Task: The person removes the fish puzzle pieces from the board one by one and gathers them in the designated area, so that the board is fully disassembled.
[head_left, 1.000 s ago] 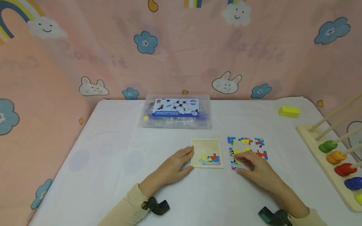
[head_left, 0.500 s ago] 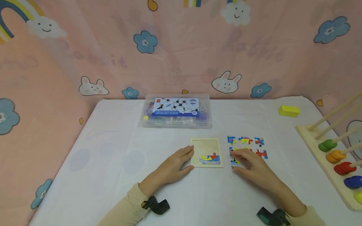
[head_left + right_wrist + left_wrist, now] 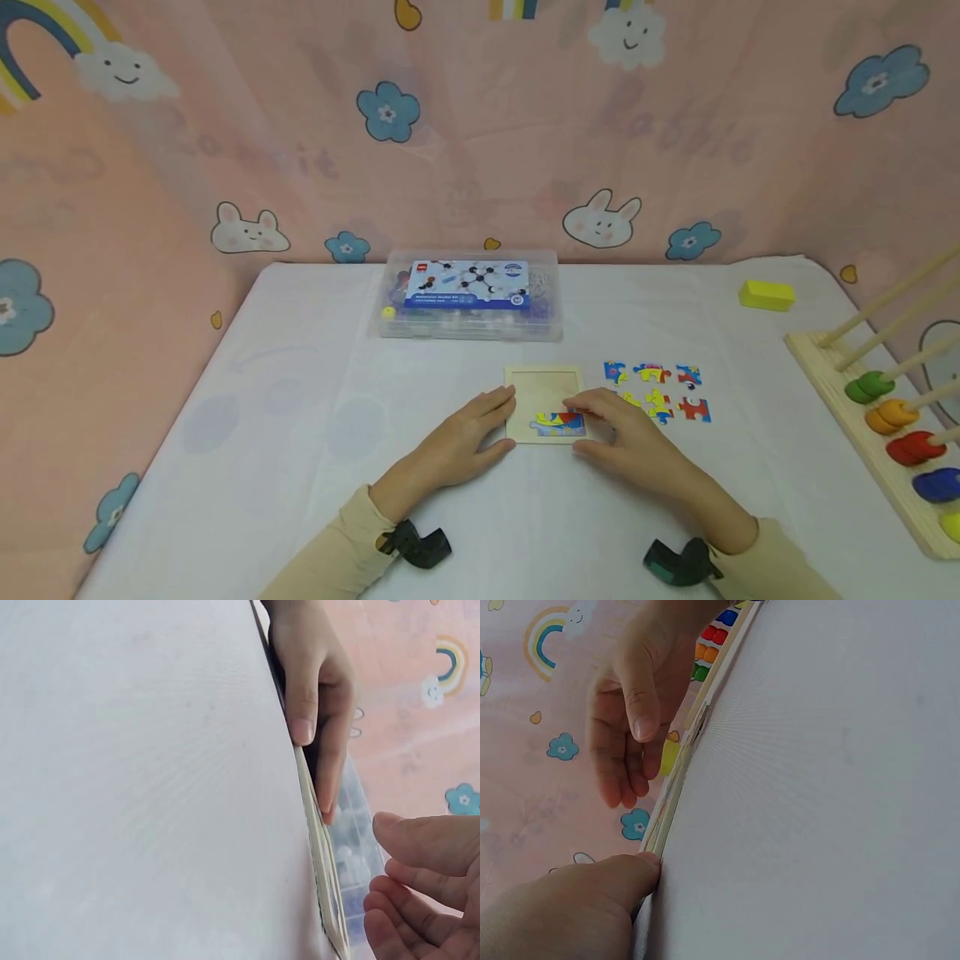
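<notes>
A shallow wooden puzzle tray (image 3: 534, 390) lies on the white table, with a few joined jigsaw pieces (image 3: 553, 427) in its lower right part. My left hand (image 3: 463, 446) rests along the tray's left side, fingers extended and thumb at the lower corner. My right hand (image 3: 645, 446) is over the tray's right edge, thumb and fingers apart. Nothing shows between the right hand's fingers (image 3: 394, 900) in the right wrist view. Loose jigsaw pieces (image 3: 694, 409) lie in rows to the right; the right hand covers some of that area.
A clear plastic molecular model kit box (image 3: 468, 325) stands behind the tray. At the back right lies a yellow block (image 3: 767, 296). A wooden peg stand (image 3: 862, 442) with coloured beads runs along the right side. A printed pink cloth (image 3: 480, 167) hangs behind the table.
My right hand has moved left, from above the loose pieces to the tray's right edge. More of the loose pieces now show. The left hand has stayed in place.
</notes>
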The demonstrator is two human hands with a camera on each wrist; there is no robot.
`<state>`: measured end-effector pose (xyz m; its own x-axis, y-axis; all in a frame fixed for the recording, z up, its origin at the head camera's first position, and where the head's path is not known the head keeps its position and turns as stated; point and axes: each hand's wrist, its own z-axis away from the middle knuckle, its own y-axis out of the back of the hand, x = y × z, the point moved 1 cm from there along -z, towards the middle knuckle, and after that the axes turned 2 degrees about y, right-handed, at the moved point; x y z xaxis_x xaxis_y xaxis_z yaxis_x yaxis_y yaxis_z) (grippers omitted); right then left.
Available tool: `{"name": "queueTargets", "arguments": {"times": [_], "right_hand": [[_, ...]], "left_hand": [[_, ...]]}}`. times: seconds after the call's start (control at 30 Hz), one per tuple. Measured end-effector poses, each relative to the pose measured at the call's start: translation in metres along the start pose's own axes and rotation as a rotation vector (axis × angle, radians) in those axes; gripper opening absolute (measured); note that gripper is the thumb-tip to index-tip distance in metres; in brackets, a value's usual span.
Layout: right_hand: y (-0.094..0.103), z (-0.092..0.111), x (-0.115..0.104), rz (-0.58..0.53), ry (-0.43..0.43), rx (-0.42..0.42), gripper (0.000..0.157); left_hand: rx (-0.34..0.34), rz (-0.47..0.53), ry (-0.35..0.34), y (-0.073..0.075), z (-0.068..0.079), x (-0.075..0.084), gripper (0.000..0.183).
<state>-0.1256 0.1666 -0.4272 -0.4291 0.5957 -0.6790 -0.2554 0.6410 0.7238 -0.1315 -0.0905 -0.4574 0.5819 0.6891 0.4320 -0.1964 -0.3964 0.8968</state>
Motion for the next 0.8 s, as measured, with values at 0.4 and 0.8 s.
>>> {"name": "queueTargets", "arguments": {"times": [0.4,0.8], "right_hand": [[-0.017,-0.016,-0.015,0.051,-0.078,-0.083,0.041],[-0.027,-0.018,-0.012,0.086,-0.052,-0.047,0.035]], "left_hand": [[-0.013,0.023,0.004,-0.001,-0.001,0.000,0.059],[-0.014,0.024,0.010,0.001,0.000,0.001,0.059]]}}
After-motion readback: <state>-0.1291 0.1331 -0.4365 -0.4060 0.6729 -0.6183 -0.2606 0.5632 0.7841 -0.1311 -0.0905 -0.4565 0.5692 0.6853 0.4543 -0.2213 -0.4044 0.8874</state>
